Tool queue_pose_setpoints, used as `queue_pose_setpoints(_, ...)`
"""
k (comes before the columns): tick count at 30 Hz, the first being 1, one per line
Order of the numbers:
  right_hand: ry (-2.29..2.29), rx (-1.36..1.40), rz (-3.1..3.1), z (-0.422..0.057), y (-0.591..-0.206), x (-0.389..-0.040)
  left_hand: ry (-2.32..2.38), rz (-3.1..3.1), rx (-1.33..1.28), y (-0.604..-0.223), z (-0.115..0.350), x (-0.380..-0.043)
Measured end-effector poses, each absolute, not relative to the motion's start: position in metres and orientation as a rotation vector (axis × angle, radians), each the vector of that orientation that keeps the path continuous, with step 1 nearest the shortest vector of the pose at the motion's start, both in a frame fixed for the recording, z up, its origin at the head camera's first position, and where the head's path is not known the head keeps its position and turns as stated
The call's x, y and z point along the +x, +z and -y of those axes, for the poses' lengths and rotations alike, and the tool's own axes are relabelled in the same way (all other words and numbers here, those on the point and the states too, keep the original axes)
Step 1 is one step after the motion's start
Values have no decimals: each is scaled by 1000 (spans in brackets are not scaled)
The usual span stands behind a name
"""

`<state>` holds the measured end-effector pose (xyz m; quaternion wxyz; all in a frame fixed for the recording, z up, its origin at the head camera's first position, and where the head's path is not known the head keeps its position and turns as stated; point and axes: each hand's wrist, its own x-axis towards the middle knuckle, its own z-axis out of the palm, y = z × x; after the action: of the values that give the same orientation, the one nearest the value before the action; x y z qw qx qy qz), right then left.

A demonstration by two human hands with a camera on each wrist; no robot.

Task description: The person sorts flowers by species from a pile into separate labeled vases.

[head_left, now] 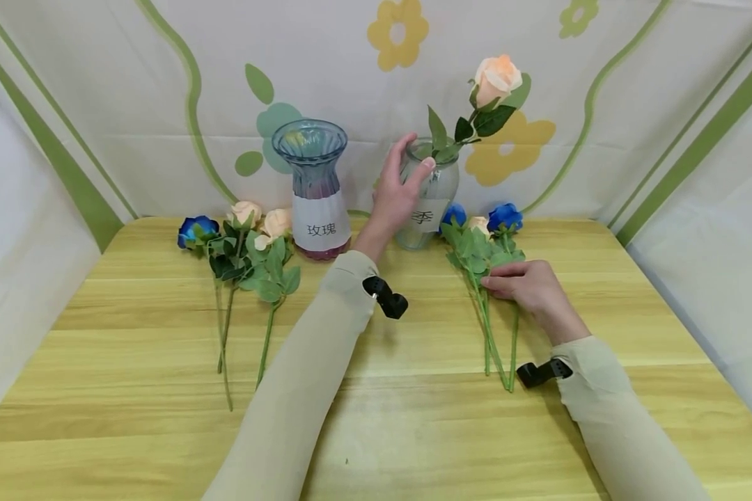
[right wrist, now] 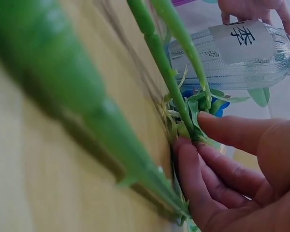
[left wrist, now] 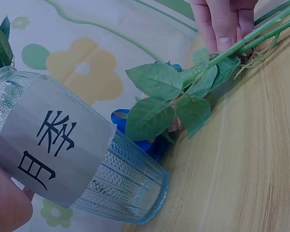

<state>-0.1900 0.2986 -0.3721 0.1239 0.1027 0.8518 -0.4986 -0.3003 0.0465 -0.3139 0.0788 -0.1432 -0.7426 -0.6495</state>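
Observation:
My left hand (head_left: pixel 396 193) grips the clear ribbed glass vase (head_left: pixel 443 182) near its rim. That vase bears a white paper label (left wrist: pixel 55 140) with black characters, and one peach rose (head_left: pixel 498 81) stands in it, leaning right. To its right, my right hand (head_left: pixel 531 289) pinches a green stem (right wrist: pixel 170 77) among several flowers on the table, just below their leaves (left wrist: pixel 154 79). Two blue blooms (head_left: pixel 505 217) and a peach bloom (head_left: pixel 479 226) top this bunch. In the right wrist view, leaves and fingers hide part of the pinched stem.
Left of the clear vase stands a blue and purple glass vase (head_left: pixel 316 177) with a white label. A blue rose (head_left: pixel 198 231) and two peach roses (head_left: pixel 277 223) lie at the left of the wooden table (head_left: pixel 376 445). A patterned cloth (head_left: pixel 345 56) hangs behind.

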Motion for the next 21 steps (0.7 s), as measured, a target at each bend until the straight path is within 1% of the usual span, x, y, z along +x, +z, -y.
queue_pose_setpoints(14,-1629,406,-2466,-298,-372,-192,-1933,2239,-410,-314,-46,-300)
queue_pose_setpoints(21,-1828,499,-2405,-298,-371,-194,-1950,2236,-414,-315,-47,-301)
